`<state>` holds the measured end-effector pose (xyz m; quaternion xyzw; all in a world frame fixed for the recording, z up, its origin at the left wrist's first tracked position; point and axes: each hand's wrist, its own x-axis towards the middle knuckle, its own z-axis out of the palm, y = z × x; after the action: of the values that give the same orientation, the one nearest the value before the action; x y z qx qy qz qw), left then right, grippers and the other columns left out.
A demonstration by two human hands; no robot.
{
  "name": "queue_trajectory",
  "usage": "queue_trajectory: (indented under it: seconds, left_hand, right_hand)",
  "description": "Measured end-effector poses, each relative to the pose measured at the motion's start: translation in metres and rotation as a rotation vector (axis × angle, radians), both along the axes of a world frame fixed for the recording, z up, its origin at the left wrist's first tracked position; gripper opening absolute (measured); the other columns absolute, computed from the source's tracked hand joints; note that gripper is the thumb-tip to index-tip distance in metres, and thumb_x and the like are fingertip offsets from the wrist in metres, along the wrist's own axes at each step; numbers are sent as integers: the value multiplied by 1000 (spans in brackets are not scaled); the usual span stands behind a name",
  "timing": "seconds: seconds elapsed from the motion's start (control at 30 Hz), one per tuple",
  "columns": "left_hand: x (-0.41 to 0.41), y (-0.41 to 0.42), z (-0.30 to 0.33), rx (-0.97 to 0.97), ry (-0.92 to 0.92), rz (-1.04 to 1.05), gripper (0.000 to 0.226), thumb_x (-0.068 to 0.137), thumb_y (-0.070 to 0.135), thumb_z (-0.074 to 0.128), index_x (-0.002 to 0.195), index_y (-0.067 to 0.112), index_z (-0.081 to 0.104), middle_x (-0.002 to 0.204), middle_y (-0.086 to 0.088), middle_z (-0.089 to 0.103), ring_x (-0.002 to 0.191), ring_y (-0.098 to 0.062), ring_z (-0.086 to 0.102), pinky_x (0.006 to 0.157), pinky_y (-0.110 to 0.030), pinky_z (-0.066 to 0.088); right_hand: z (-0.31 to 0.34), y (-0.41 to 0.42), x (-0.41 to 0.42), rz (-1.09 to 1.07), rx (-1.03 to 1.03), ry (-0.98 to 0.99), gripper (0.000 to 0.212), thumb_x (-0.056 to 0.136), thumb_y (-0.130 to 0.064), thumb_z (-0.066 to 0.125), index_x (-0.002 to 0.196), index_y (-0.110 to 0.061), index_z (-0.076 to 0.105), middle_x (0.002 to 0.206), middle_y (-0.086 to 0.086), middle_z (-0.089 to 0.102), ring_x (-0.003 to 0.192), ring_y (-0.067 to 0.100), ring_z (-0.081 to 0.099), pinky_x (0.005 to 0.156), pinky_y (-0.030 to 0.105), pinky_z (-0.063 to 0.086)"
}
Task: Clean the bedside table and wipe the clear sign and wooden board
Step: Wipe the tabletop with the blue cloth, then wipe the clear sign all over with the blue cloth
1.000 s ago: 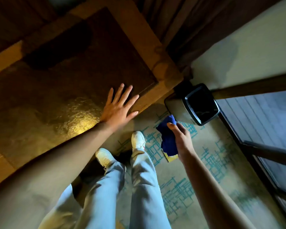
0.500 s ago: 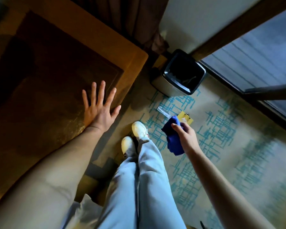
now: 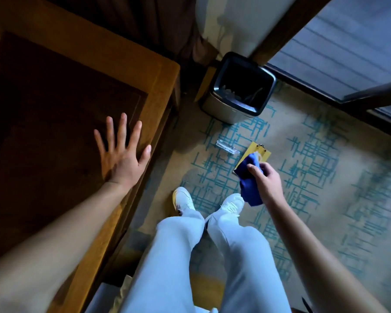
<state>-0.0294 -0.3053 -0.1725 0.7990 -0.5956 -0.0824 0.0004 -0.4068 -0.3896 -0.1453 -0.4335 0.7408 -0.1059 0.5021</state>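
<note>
The wooden bedside table (image 3: 163, 71) fills the left of the view, with a dark inset top and a lighter frame. My left hand (image 3: 122, 154) lies flat on the top near its right edge, fingers spread. My right hand (image 3: 265, 179) grips a crumpled blue cloth (image 3: 250, 188) above the carpet. On the floor just beyond the cloth lie a yellow wooden board (image 3: 259, 152), partly hidden by the cloth, and a small clear sign (image 3: 227, 147) to its left.
A black-rimmed waste bin (image 3: 242, 86) stands on the patterned carpet (image 3: 325, 177) by the table's far right corner. A dark curtain (image 3: 158, 23) hangs behind it. A glass door with a dark frame (image 3: 348, 53) runs along the right. My feet (image 3: 208, 202) stand beside the table.
The view has swung right, so more carpet and door show. My right hand with the cloth now lies over the near part of the yellow board. The left hand stays flat on the table.
</note>
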Motion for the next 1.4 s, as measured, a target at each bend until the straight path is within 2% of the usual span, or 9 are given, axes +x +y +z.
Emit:
queue_trajectory:
  seconds: [0.17,0.3,0.4,0.5,0.6,0.7,0.93,1.17,1.4]
  left_hand:
    - [-46,-17,8,-235,117,-147,62,92,31,58,149,10,47,164,-19,29,155,-38,19,121,-63,18]
    - [-132,-39,-11,-332,323,-374,37,80,18,67,116,12,71,137,-13,62,126,-33,54,102,-46,40]
    - [-176,-66,-53,-183,351,-465,30,77,15,71,107,12,74,125,-12,68,111,-36,62,91,-43,45]
    - [-208,-101,-111,66,297,-517,32,88,19,65,118,13,71,132,-13,63,118,-37,58,93,-44,43]
    - [-232,-130,-175,271,74,-666,40,98,23,50,137,20,59,136,-7,58,120,-32,52,94,-42,39]
    - [-254,-149,-224,367,-176,-918,36,99,14,46,132,13,59,123,-9,65,113,-31,57,88,-40,44]
    - [-300,-175,-303,383,-340,-1088,27,105,19,41,124,14,59,124,-7,61,119,-31,52,89,-41,40]
    - [-311,-185,-359,403,-430,-1204,22,100,16,49,113,15,67,117,-3,68,115,-28,54,88,-39,40]
    - [-330,-210,-370,448,-238,-1172,14,91,15,59,93,14,72,100,-10,75,97,-35,70,72,-37,55]
  right_hand:
    - [-23,-11,-17,12,-42,-34,10,84,-42,66,81,-33,66,78,-13,70,70,3,61,73,29,46]
    - [-36,-16,-41,-30,-58,-128,25,87,-53,61,78,-31,68,72,-14,68,70,5,57,74,30,46]
    - [-52,-20,-70,-213,-56,-250,42,100,-51,48,75,-23,68,72,-5,66,69,13,56,71,31,45]
    - [-80,-30,-105,-501,201,-471,45,102,-47,45,88,-10,66,65,9,66,49,24,60,52,27,50]
    - [-114,-42,-144,-603,247,-613,39,102,-45,45,101,-10,62,64,4,66,45,19,62,45,22,50]
    - [-156,-46,-176,-577,231,-727,53,104,-47,40,82,-14,75,63,3,72,48,15,67,44,20,51]
    - [-263,-49,-219,-437,50,-585,18,97,-32,61,103,-16,68,82,5,74,63,16,69,55,25,54]
    - [-334,-52,-225,-445,-54,-555,19,95,-25,65,107,-14,73,98,8,76,81,17,70,73,26,56]
    - [-366,-21,-218,-450,-151,-434,14,97,-23,63,95,-16,75,91,5,74,80,15,65,74,26,52]
